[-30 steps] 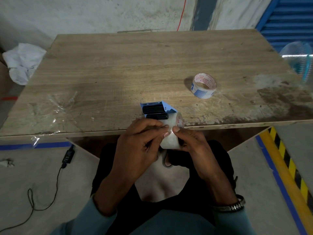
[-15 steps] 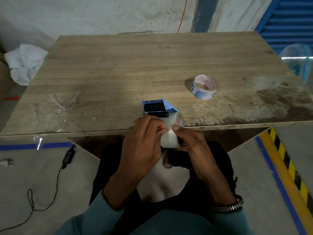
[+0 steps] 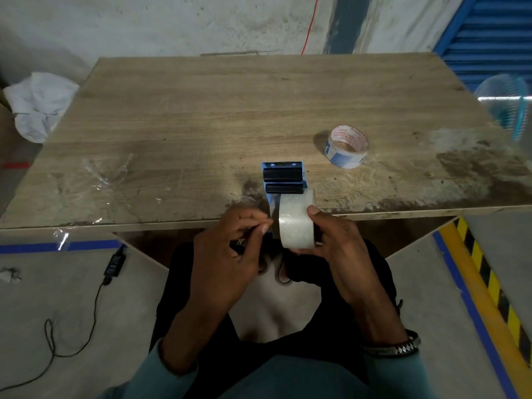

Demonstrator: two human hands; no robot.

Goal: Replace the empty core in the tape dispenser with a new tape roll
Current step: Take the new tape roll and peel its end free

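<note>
The tape dispenser [image 3: 283, 180] with the new tape roll [image 3: 296, 223] sits mid-frame; right hand [image 3: 334, 243] grips the roll, left hand [image 3: 230, 249] fingers pinched narrow beside it.

Dim indoor scene lit from above, with a soft bright patch on the wooden table [image 3: 230, 116]. The empty tape core [image 3: 347, 146] casts a shadow leftward. Wide-angle distortion bends the blurred edges

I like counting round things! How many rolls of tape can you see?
2. The clear tape roll sits on the blue dispenser, steadied by the right hand; the printed roll lies on the table.
</note>
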